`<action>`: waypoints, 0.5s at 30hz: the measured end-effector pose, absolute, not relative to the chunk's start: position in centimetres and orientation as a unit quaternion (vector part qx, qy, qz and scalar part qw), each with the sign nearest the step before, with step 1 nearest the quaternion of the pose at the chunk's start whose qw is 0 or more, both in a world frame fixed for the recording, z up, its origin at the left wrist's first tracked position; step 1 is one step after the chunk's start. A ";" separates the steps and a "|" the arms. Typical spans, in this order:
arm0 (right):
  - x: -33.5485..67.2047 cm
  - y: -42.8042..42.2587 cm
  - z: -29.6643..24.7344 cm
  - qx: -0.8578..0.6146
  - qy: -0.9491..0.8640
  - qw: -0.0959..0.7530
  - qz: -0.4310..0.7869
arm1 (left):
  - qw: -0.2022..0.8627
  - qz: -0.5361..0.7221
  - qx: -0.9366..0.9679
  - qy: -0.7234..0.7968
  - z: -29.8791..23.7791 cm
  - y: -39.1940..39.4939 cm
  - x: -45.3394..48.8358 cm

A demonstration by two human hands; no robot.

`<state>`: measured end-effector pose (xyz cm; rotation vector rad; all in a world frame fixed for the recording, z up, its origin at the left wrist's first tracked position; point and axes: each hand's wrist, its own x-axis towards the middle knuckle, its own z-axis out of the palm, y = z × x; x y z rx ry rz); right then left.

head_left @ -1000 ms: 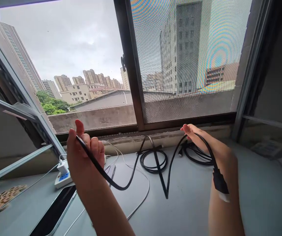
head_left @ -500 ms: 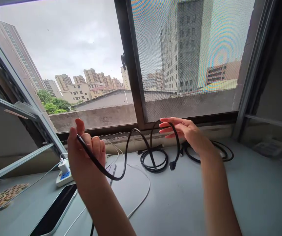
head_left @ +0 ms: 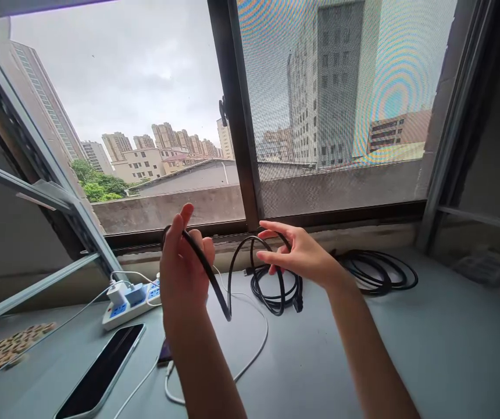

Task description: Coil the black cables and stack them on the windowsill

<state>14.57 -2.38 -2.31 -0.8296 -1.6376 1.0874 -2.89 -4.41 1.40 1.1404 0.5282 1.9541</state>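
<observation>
In the head view, a person's two hands are now much closer together. A second ago they were wide apart; half a second ago the right hand (head_left: 296, 250) was coming in, and now the left hand (head_left: 184, 262) has moved over to the right too. So the long shiny black cable (head_left: 206, 265) hangs in smaller bends between them, up above the grey bench (head_left: 315, 366).

The left hand's grip is closed on the cable, with the thumb pressing it to the fingers. The right hand's fingers are bent, and the cable runs in among them. Its thumb tip and top finger tip stand apart, so it is not clear how tight that grip is.

The small black plug (head_left: 297, 304) first hung by the right wrist. Now it shows in front of the right edge of the round black cable coil (head_left: 254, 286), which lies on the bench. A bigger black cable coil (head_left: 383, 284) lies off to the right. More of the white power strip (head_left: 114, 319) with blue sockets shows now, beyond the flat black phone (head_left: 106, 366).
</observation>
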 end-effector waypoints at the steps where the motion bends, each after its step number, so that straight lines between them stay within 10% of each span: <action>1: 14.6 -2.4 -2.3 -0.344 -0.668 0.488 0.445 | 0.394 0.769 0.458 0.211 1.4 -4.5 -2.9; 15: 15.8 -5.3 -1.1 -0.257 -0.665 0.584 0.389 | 0.319 0.544 0.682 0.371 1.3 -5.5 -1.8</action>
